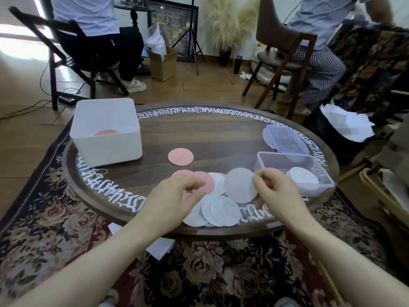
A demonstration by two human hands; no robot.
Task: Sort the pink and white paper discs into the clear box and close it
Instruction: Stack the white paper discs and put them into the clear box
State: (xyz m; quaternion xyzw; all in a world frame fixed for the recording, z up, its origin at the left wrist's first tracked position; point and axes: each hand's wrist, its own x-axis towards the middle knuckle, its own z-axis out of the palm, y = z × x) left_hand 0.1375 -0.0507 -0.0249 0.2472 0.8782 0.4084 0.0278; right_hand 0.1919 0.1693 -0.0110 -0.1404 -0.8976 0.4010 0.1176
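A heap of pink and white paper discs (218,208) lies at the near edge of the round table. My right hand (273,187) pinches a white disc (240,185) by its right edge and holds it tilted above the heap. My left hand (174,196) rests on the heap's left side with fingers curled over a pink disc (204,180); whether it grips one I cannot tell. The clear box (274,159) stands open at the right with white discs (302,177) inside. Its clear lid (285,139) lies behind it. One pink disc (180,156) lies alone mid-table.
A white tub (106,138) at the table's back left holds a pink disc (106,132). The round wooden table (199,134) stands on a floral rug. Two people sit on chairs beyond the table. Paper scraps (160,248) lie on the rug below the table's near edge.
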